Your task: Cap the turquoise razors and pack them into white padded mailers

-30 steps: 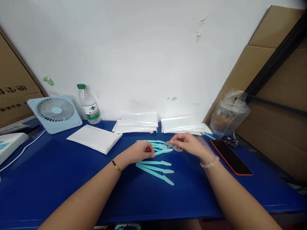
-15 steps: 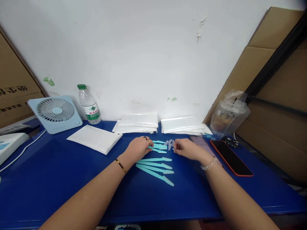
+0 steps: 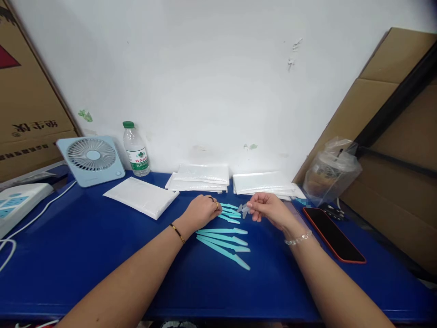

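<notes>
My left hand (image 3: 203, 212) is closed, with curled fingers over the handle ends of several turquoise eyebrow razors (image 3: 233, 215) on the table; its grip is partly hidden. Nearer to me, several more eyebrow razors (image 3: 223, 238) lie fanned out, their pale blade ends pointing right. My right hand (image 3: 265, 210) pinches a small translucent blade cap (image 3: 247, 207) between thumb and forefinger, its other fingers loosely curled. A few loose translucent caps (image 3: 239, 209) lie between the two hands, just off the tips of the farther razors.
White padded envelopes (image 3: 139, 196) lie at left, with two stacks, left (image 3: 201, 175) and right (image 3: 262, 182), along the wall. A blue fan (image 3: 94, 159) and water bottle (image 3: 136, 152) stand back left. At right are a phone (image 3: 334, 234) and a bagged drink cup (image 3: 329, 171).
My right hand has lifted slightly and turned, its fingers opening out around the pinched cap. My left hand stays over the razors. The whole view has shifted a little.
</notes>
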`<state>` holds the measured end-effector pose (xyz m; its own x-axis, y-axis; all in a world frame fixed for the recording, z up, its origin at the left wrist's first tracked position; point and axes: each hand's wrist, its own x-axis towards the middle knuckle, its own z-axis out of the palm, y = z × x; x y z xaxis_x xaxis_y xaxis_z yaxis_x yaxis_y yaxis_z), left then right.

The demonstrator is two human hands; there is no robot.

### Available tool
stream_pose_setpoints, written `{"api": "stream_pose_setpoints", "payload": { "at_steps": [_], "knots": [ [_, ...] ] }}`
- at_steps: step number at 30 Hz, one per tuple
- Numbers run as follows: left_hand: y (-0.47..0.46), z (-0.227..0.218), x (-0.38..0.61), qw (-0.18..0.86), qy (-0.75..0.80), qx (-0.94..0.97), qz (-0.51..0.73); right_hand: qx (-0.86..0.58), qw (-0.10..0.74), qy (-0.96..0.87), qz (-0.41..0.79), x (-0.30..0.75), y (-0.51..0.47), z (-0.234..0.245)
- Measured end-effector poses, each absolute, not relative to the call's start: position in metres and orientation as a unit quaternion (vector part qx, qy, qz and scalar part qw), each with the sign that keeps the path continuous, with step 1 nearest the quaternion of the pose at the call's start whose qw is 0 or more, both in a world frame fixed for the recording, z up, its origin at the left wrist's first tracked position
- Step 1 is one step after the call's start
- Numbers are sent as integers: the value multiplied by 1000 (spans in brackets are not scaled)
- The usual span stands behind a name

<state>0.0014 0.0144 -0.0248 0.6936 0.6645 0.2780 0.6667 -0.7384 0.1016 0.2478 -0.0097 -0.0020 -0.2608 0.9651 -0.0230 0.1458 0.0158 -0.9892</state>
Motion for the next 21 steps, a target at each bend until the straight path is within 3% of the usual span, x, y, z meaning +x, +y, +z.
{"api": "stream_pose_setpoints", "payload": {
  "at_steps": [9, 21],
  "knots": [
    [12, -17, -2, -122, -391, -878, -248, -443, 470, -593, 481, 247, -8, -4],
    [9, -18, 3, -210, -407, -852, -254, -418, 431, -647, 470, 232, -13, -10]
  ]
}}
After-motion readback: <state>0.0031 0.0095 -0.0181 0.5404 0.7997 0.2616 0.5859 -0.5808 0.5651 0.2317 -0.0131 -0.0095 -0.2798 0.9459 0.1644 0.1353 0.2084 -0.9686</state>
